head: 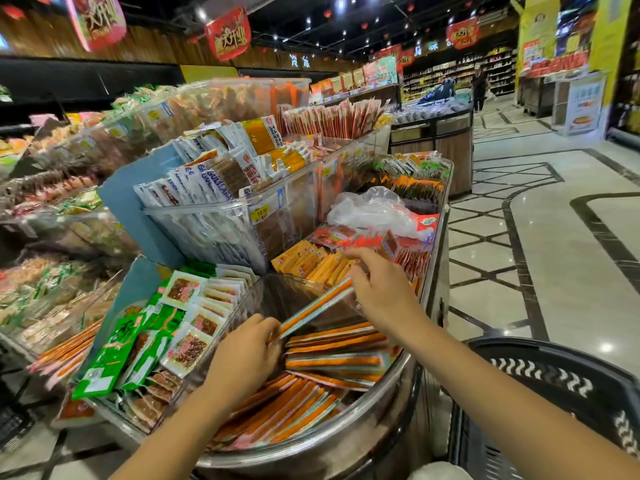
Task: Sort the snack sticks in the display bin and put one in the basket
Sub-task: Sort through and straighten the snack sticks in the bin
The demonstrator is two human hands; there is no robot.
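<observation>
Above the bin [346, 445], both hands hold one orange stick [313, 308] at a slant. The left hand [246, 355] pinches its near end and the right hand [381, 289] pinches the far end. More sticks [332, 362] lie piled inside the bin. The basket [554, 375] stands just right of the bin.

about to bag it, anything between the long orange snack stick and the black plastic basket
Only the display bin's curved wall lies between the long orange snack stick and the black plastic basket; nothing visible covers the basket's opening.
</observation>
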